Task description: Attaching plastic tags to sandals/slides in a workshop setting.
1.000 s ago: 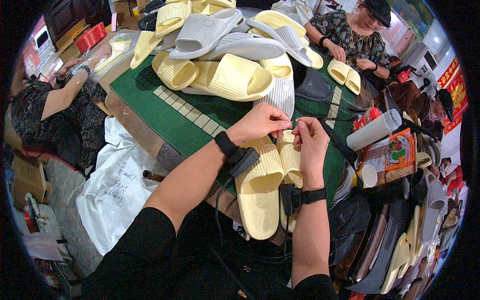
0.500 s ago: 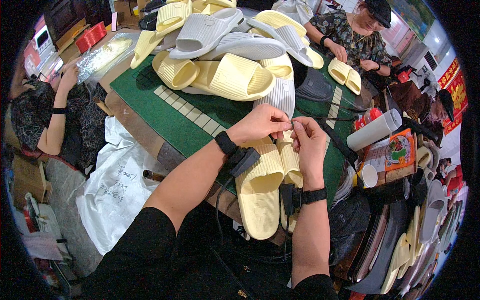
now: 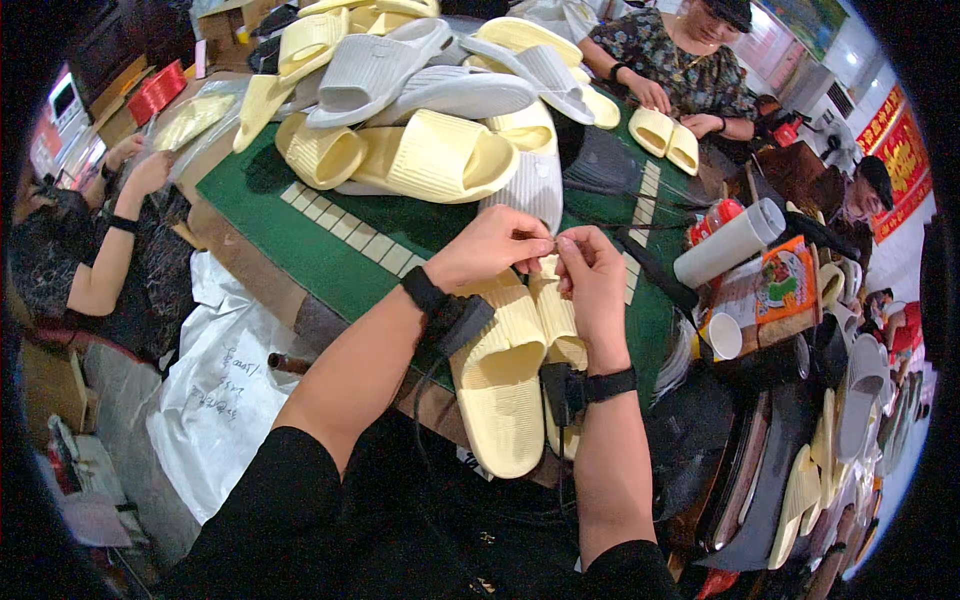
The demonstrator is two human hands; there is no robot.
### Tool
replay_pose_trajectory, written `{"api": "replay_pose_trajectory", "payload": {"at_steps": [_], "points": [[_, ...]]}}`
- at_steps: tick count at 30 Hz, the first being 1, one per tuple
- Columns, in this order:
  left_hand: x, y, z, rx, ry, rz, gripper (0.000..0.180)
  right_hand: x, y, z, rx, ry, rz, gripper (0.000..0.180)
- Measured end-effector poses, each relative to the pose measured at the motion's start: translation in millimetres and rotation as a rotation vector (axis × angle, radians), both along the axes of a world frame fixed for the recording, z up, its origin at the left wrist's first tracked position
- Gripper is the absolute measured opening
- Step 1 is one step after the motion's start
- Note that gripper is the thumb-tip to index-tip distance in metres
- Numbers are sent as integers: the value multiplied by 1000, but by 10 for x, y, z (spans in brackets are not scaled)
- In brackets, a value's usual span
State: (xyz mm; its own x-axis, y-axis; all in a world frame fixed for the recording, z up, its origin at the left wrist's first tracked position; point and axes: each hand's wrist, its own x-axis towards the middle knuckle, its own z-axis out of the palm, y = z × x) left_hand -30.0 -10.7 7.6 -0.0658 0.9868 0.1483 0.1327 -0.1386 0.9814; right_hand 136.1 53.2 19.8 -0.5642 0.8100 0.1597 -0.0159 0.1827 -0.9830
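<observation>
The left hand and right hand meet fingertip to fingertip just above a pair of pale yellow slippers lying side by side at the near edge of the green table. Both hands are pinched narrow on something thin between them; it is too small to tell what it is. The slippers rest soles down, toes pointing far, directly under the wrists. Farther back on the table sits a heap of yellow and grey slippers. To the right stands a white roll beside a small white cup. At the far right another person's hands touch two more yellow slippers. On the left a seated person reaches toward a clear bag
</observation>
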Motion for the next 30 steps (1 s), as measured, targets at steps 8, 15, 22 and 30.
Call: {"api": "replay_pose_trajectory", "payload": {"at_steps": [8, 15, 22, 30], "points": [[-2, -22, 36, -18, 10, 18, 18, -19, 18, -58, 82, -78, -37, 4], [4, -20, 19, -43, -16, 38, 17, -27, -7, -43, 123, -97, -55, 7], [0, -15, 20, -7, 1, 73, 19, -14, 21, -52, 173, -146, -73, 8], [13, -8, 10, -49, -7, 54, 22, -34, 39, -68, 85, -16, -165, 8]]}}
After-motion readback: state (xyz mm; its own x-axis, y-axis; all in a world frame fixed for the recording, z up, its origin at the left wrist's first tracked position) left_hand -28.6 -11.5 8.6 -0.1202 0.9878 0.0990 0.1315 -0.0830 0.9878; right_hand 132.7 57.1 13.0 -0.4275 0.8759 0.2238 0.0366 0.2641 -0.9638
